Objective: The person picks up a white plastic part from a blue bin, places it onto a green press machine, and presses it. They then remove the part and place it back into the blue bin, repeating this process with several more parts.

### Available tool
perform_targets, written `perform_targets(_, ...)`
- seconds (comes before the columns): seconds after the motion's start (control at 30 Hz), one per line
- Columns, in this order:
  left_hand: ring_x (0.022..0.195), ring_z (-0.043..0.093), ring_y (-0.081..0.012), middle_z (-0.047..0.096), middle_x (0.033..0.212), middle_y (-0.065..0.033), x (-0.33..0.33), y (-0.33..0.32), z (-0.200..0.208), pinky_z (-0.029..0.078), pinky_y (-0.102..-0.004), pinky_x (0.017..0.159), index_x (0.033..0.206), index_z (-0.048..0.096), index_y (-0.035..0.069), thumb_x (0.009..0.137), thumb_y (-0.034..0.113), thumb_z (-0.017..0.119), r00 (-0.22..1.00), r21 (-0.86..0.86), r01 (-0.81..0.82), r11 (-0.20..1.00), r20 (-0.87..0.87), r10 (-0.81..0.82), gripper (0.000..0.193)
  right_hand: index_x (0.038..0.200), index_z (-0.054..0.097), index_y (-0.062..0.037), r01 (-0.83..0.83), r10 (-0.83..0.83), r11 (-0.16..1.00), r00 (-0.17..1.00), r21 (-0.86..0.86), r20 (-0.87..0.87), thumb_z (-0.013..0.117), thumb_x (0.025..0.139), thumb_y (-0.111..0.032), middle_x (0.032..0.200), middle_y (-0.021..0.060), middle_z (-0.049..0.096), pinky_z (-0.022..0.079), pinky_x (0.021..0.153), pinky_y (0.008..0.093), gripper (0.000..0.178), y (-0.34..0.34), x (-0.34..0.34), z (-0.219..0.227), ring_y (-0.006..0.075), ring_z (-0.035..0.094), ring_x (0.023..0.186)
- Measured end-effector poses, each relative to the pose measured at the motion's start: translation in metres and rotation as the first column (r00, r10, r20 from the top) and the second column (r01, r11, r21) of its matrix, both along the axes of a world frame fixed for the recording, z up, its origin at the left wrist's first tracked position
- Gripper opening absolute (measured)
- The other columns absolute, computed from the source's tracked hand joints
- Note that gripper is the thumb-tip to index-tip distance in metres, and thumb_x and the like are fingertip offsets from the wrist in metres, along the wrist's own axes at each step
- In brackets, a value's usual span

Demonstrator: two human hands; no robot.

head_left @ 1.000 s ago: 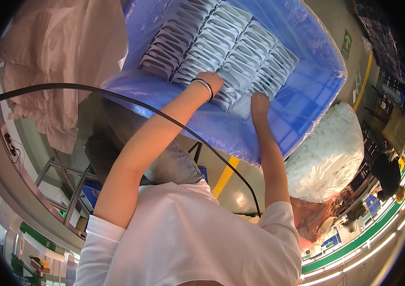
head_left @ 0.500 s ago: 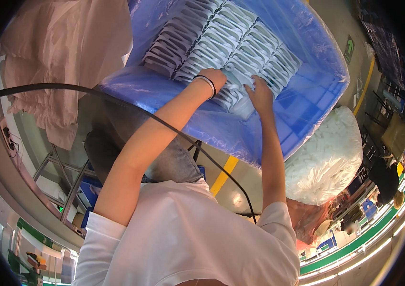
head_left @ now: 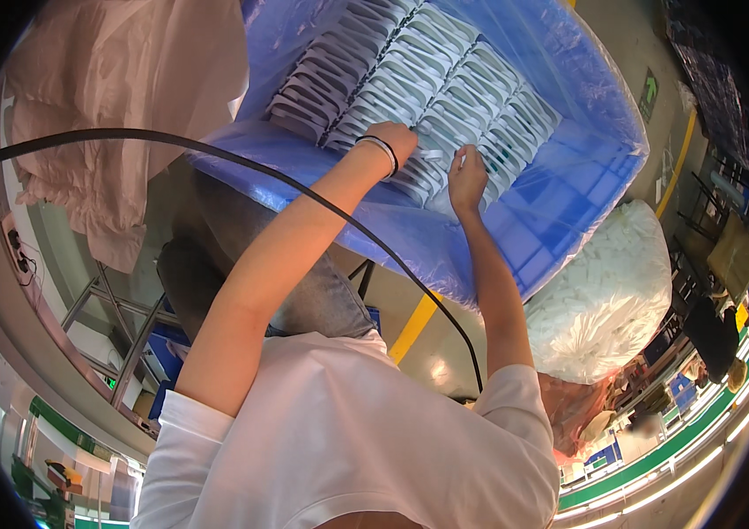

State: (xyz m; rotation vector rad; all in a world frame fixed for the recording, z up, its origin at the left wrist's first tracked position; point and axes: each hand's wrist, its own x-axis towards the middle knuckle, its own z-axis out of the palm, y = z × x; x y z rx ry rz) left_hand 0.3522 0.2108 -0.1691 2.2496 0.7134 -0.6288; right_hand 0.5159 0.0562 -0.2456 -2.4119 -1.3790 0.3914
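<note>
Rows of white curved plastic parts (head_left: 405, 66) stand packed side by side in a blue crate (head_left: 551, 225) lined with clear plastic film. My left hand (head_left: 394, 143) is closed at the near end of the middle rows; its fingers point away and hide what they grip. To its right, my right hand (head_left: 467, 181) has thumb and fingertips drawn together in a pinch over the near parts. Whatever lies between those tips is too small to make out. A pale part (head_left: 432, 154) shows between the two hands.
A black cable (head_left: 322, 198) arcs across in front of my left forearm. Brownish sheeting (head_left: 119, 115) hangs at the left. A stuffed translucent white bag (head_left: 608, 295) sits right of the crate. A metal frame (head_left: 132, 353) stands at lower left.
My right hand has moved slightly left, and its spread fingers have come together in a pinch. My left hand stays closed in nearly the same place. The cable has shifted.
</note>
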Motion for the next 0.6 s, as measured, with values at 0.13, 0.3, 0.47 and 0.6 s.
perform_targets(0.13, 0.096, 0.065, -0.0342, 0.068, 0.099, -0.017, 0.002, 0.001, -0.001, 0.053, -0.0429, 0.082, 0.098, 0.067, 0.005, 0.08, 0.007, 0.06, 1.0, -0.008, 0.002, 1.0, -0.005, -0.002, 0.019, 0.09, 0.054, -0.0099, -0.044, 0.044, 0.999, 0.996, 0.004, 0.074, 0.058, 0.085, -0.011, 0.081, 0.0105, 0.061, 0.049, 0.064, 0.0433, 0.007, -0.004, 0.003, -0.007, 0.0317, 0.062, 0.076)
perform_targets(0.3, 0.096, 0.065, -0.0345, 0.068, 0.098, -0.017, 0.001, 0.002, 0.001, 0.052, -0.0437, 0.082, 0.097, 0.066, 0.005, 0.08, 0.007, 0.06, 1.0, -0.004, 0.007, 1.0, 0.017, -0.006, 0.018, 0.09, 0.054, -0.0126, -0.235, 0.266, 0.962, 0.922, -0.141, 0.282, 0.062, 0.082, -0.016, 0.076, 0.005, 0.063, 0.051, 0.058, 0.0394, 0.013, -0.001, 0.014, -0.012, 0.0236, 0.065, 0.069)
perform_targets(0.47, 0.096, 0.065, -0.0348, 0.068, 0.099, -0.0177, -0.003, 0.006, 0.003, 0.053, -0.0437, 0.082, 0.099, 0.067, 0.005, 0.081, 0.008, 0.061, 1.0, -0.005, -0.02, 1.0, -0.017, 0.02, 0.02, 0.095, 0.055, -0.0122, -0.366, 0.497, 0.843, 0.81, -0.393, 0.311, 0.065, 0.08, -0.022, 0.072, 0.003, 0.064, 0.052, 0.056, 0.0384, 0.021, 0.025, 0.019, 0.008, 0.0236, 0.066, 0.061)
perform_targets(0.6, 0.097, 0.065, -0.035, 0.068, 0.101, -0.0179, -0.001, 0.007, 0.009, 0.053, -0.0437, 0.082, 0.102, 0.067, 0.006, 0.081, 0.009, 0.061, 1.0, -0.011, -0.03, 0.999, -0.01, 0.03, 0.022, 0.095, 0.058, -0.011, -0.537, 0.639, 0.734, 0.753, -0.416, 0.156, 0.065, 0.08, -0.026, 0.075, 0.0044, 0.066, 0.053, 0.057, 0.0395, 0.022, 0.039, 0.036, 0.001, 0.0258, 0.067, 0.064)
